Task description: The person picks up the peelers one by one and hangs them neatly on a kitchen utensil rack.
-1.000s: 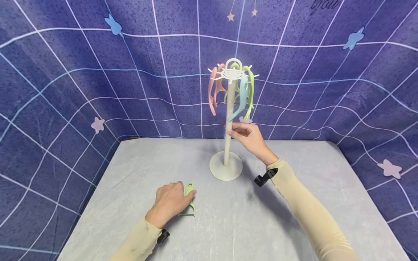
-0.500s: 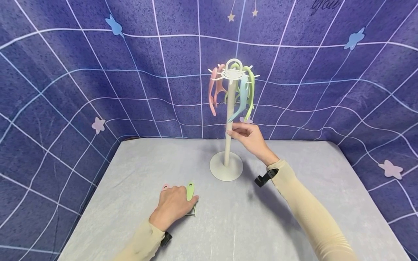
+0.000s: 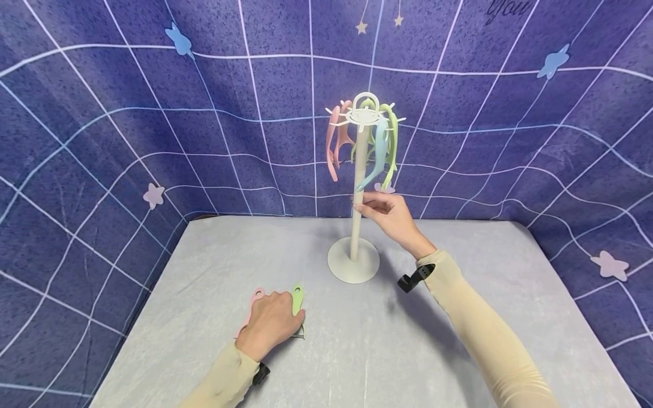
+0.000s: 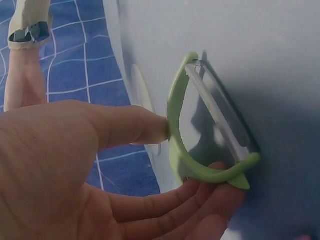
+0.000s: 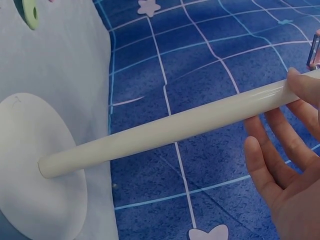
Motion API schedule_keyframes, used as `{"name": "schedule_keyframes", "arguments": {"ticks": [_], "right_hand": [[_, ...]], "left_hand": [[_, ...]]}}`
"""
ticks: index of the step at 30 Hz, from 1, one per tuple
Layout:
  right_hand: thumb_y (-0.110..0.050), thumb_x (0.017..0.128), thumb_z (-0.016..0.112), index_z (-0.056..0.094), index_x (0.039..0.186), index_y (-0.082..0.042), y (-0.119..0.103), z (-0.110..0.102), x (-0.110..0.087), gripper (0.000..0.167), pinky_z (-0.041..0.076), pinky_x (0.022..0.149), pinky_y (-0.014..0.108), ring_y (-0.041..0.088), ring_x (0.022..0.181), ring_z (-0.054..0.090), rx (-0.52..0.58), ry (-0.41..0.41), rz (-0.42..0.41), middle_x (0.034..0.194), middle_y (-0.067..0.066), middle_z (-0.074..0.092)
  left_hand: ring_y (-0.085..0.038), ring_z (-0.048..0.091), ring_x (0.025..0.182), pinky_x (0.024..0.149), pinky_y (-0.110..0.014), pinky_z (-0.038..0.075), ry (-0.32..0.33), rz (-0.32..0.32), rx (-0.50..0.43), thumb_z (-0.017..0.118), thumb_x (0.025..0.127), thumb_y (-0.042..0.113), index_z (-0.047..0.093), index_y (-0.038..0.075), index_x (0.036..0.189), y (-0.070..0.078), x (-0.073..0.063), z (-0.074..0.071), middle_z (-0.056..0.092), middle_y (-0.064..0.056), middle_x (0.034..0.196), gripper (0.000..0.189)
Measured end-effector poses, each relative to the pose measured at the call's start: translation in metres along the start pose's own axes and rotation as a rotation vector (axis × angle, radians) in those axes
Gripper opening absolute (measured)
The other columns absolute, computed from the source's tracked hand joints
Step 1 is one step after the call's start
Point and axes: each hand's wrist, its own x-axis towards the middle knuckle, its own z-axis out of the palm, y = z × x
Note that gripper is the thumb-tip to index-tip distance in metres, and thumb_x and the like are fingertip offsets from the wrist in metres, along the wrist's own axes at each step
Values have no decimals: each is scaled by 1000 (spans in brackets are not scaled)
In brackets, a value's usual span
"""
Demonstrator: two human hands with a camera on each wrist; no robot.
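My left hand [image 3: 275, 320] is low over the table, pinching a green Y-shaped peeler [image 4: 175, 107] between thumb and fingers; its metal blade [image 4: 217, 110] shows in the left wrist view. In the head view the green handle [image 3: 298, 297] sticks out beyond the hand. A pink peeler [image 3: 253, 300] lies on the table left of it, partly hidden by this hand. My right hand [image 3: 390, 218] grips the cream pole [image 5: 175, 127] of an upright stand about halfway up. From the stand's hooked top ring [image 3: 364, 116] hang pink [image 3: 331, 147], light blue [image 3: 380, 148] and green peelers [image 3: 393, 147].
The stand's round base [image 3: 352, 273] rests on the grey table [image 3: 433, 351] toward the back. A blue cloth [image 3: 255, 141] with a grid and stars hangs behind the table and along its sides.
My left hand has shifted slightly right and toward me, so the pink peeler at its left has come into view. The right hand and the stand have stayed still.
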Motion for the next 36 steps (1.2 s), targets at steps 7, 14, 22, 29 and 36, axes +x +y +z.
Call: {"name": "schedule_keyframes", "arguments": {"ticks": [7,14,22,29,36], "right_hand": [[-6,99,76,77,122,4,-1,0,-1,25,67,90,34,12,96,77,-5,-7,1,115,22,78],[-6,99,76,77,122,4,-1,-1,0,25,66,90,33,12,96,77,2,-7,2,115,23,78],[-5,99,76,77,121,5,0,0,0,24,66,89,30,10,95,76,2,1,0,114,24,78],[-4,99,76,76,121,7,0,1,0,24,66,89,29,10,95,76,1,1,1,114,21,79],[-4,99,76,76,121,7,1,0,1,24,66,89,31,11,97,76,-8,-3,-11,116,18,79]], "left_hand": [[-14,32,51,41,-32,28,5,0,0,74,89,24,36,17,58,0,0,-1,32,5,57,50],[-12,29,51,41,-30,25,-2,2,-1,74,90,24,35,17,58,0,1,-1,30,6,57,51],[-12,28,50,42,-29,26,1,0,-15,74,92,24,35,17,58,1,0,-4,29,6,57,52],[-16,35,52,53,-32,34,21,-15,-42,74,95,27,46,13,67,3,1,-15,38,2,59,43],[-19,45,53,45,-33,37,87,-31,-102,74,96,28,53,11,74,3,8,-26,47,-2,62,35]]}}
